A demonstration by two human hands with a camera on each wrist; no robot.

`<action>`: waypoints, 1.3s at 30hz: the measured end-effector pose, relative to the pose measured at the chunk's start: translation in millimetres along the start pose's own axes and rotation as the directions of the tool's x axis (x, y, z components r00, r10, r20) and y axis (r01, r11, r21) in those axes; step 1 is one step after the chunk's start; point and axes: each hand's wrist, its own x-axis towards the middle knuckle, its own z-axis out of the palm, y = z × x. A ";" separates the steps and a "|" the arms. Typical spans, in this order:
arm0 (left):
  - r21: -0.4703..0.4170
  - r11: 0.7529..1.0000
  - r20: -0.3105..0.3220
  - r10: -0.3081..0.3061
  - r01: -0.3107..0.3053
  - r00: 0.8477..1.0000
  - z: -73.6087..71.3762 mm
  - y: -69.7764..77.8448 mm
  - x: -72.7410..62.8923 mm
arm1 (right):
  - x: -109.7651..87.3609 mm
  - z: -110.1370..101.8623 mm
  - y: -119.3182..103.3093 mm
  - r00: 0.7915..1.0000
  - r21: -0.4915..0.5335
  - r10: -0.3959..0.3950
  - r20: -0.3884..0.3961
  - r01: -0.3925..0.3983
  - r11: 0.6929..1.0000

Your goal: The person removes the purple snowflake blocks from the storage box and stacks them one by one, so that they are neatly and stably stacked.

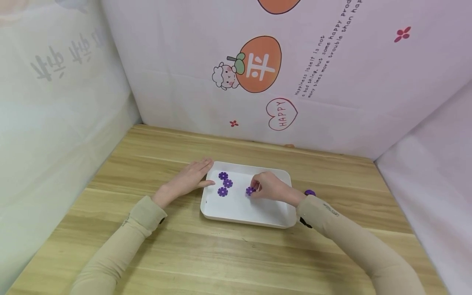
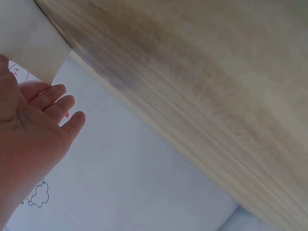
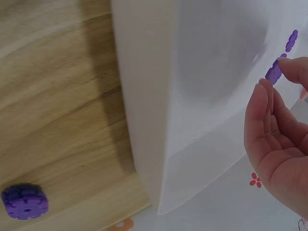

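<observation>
The head view gives the whole layout: a white tray [image 1: 236,220] near the lower centre of the frame, three purple discs [image 1: 223,191] in its left part, and a hand at either side. The right wrist view adds, at lower left, the layered thickness of a purple stack [image 3: 25,202] on the table [image 3: 62,96], outside the tray; in the head view it is partly hidden by the right sleeve [image 1: 332,221]. The left wrist view, with no disc in its field, shows the palm side of the left hand [image 2: 36,118] at the left edge, near a tray corner. The tray is smooth, with raised walls and rounded corners; the table is pale, streaked wood grain. The discs are flat and round with notched rims. The right hand [image 1: 271,186] pinches a single disc [image 1: 250,191] between thumb and fingertips, the gap closed to its thickness, over the tray's middle. The left hand's fingers lie extended at the tray's upper-left corner, the thumb spread apart over the left rim, grasping no disc.
</observation>
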 end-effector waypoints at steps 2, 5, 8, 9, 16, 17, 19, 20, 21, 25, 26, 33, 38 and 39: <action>0.001 1.000 -0.003 0.002 -0.002 1.000 0.5 -0.4 0.0 | -3.5 0.1 2.6 1.000 -0.006 -0.008 -0.004 0.008 1.000; 0.000 1.000 -0.002 0.004 -0.004 1.000 1.0 -0.7 0.2 | -8.2 0.4 6.8 0.999 -0.014 -0.029 -0.018 0.029 0.999; 0.000 1.000 -0.007 0.010 -0.010 1.000 1.1 -0.7 0.4 | -12.1 0.3 10.9 0.999 -0.023 -0.032 -0.037 0.031 0.999; 0.000 1.000 -0.009 0.010 -0.010 1.000 1.1 -0.6 0.3 | -13.5 -0.2 12.0 0.999 -0.021 -0.029 -0.041 0.028 0.999; 0.007 1.000 -0.007 0.012 -0.012 1.000 1.9 -0.7 -0.3 | -22.1 -5.6 22.9 0.998 -0.013 -0.021 -0.064 0.021 1.000; 0.006 1.000 -0.004 0.012 -0.012 1.000 1.9 -0.6 -0.2 | -23.2 -7.0 24.7 0.997 -0.007 -0.021 -0.068 0.020 1.000; 0.004 1.000 0.001 0.009 -0.009 1.000 1.8 -0.3 0.0 | -25.5 -9.9 28.8 0.997 0.010 -0.012 -0.074 0.013 1.000; 0.000 1.000 0.003 0.007 -0.007 1.000 1.6 -0.1 0.1 | -26.6 -11.3 31.2 0.997 0.014 -0.011 -0.076 0.012 1.000; 0.000 1.000 0.004 0.006 -0.006 1.000 1.4 0.1 0.2 | -27.8 -12.9 33.5 0.997 0.027 -0.006 -0.076 0.008 1.000; -0.002 1.000 0.000 0.004 -0.004 1.000 0.8 0.7 0.4 | -33.3 -18.6 43.0 0.996 0.042 0.012 -0.092 -0.008 0.999; 0.000 1.000 -0.003 0.005 -0.005 1.000 1.1 0.7 0.4 | -34.9 -19.6 45.5 0.995 0.052 0.017 -0.097 -0.012 0.999; 0.025 1.000 -0.007 0.013 -0.013 1.000 4.5 -0.7 1.0 | -49.3 -27.3 61.7 0.987 0.068 0.085 -0.137 -0.076 0.995; 0.018 1.000 -0.016 0.014 -0.013 1.000 3.9 -1.5 0.9 | -59.1 -34.2 69.4 0.980 0.036 0.109 -0.166 -0.105 0.994; 0.015 1.000 -0.017 0.013 -0.013 1.000 3.5 -1.6 0.8 | -60.7 -35.3 71.1 0.979 0.034 0.114 -0.170 -0.109 0.993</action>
